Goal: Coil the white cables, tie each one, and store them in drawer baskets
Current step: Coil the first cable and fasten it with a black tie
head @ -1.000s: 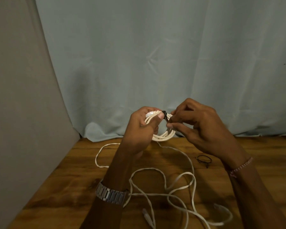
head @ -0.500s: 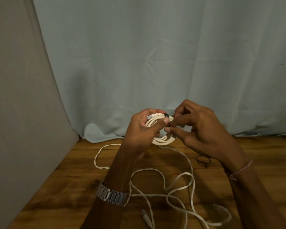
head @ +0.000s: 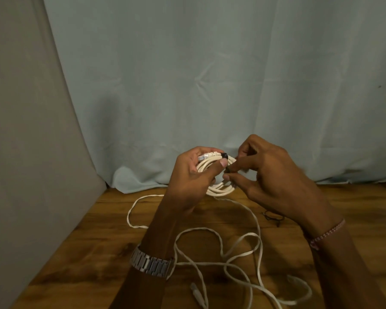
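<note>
Not much has changed since half a second ago: your hands sit in about the same spot in the middle of the frame, and the black tie has ended up on top of the coil, right by your left thumb tip, a touch more to the right than before. Your left hand has its fingers curled round the white coil, thumb pressed over the strands, with a clear plug poking out near its fingertips. Your right hand has thumb and forefinger pinched together at the coil's right edge; looks like a dark bit of the tie is between them, but it's too small to be sure.

The coil is a bundle of smooth round loops, held up above the table, which is glossy dark-grained wood. A second loose cable, flat and ribbon-like, sprawls in open loops in the lower centre. A thin black loop lies at centre right, partly behind your right wrist. Metal link watch on the left wrist, beaded bracelet on the right. Wrinkled pale blue curtain behind.
</note>
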